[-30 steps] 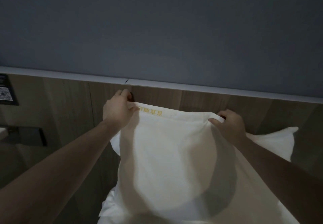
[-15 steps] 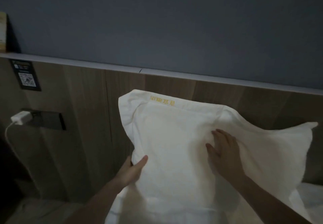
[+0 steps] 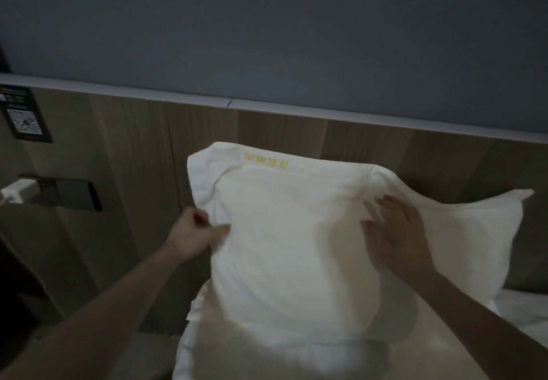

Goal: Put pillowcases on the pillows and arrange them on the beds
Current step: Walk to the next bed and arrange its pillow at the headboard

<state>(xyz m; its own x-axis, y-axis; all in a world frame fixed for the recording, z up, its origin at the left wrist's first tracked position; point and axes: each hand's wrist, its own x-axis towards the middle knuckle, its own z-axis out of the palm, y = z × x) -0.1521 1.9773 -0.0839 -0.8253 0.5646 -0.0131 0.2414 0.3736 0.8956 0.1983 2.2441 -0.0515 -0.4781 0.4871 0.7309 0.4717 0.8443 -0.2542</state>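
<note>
In the head view, a white pillow (image 3: 284,246) in its pillowcase stands upright, leaning back against the wooden headboard panel (image 3: 415,154). Yellow embroidered characters (image 3: 266,160) run along its top flange, reading upside down from here. A second white pillow (image 3: 480,231) sits behind it and to the right, also against the panel, its top corner poking out toward the right edge.

The left hand (image 3: 192,234) is at the front pillow's left edge, fingers curled in with the thumb pressed toward the fabric; it looks pinched on the pillowcase border, though motion blur makes the grip hard to tell for certain. The right hand (image 3: 394,231) lies flat on the pillow's upper right face, fingers spread apart and palm pressing the fabric, gripping nothing.

Above the panel runs a pale ledge (image 3: 326,113) below a grey-blue wall (image 3: 267,24). On the left of the panel hang a dark card with a QR code (image 3: 25,115) and a dark socket plate (image 3: 71,194), with a white plug (image 3: 14,193) at its left side. White bedding (image 3: 527,314) shows at the lower right
</note>
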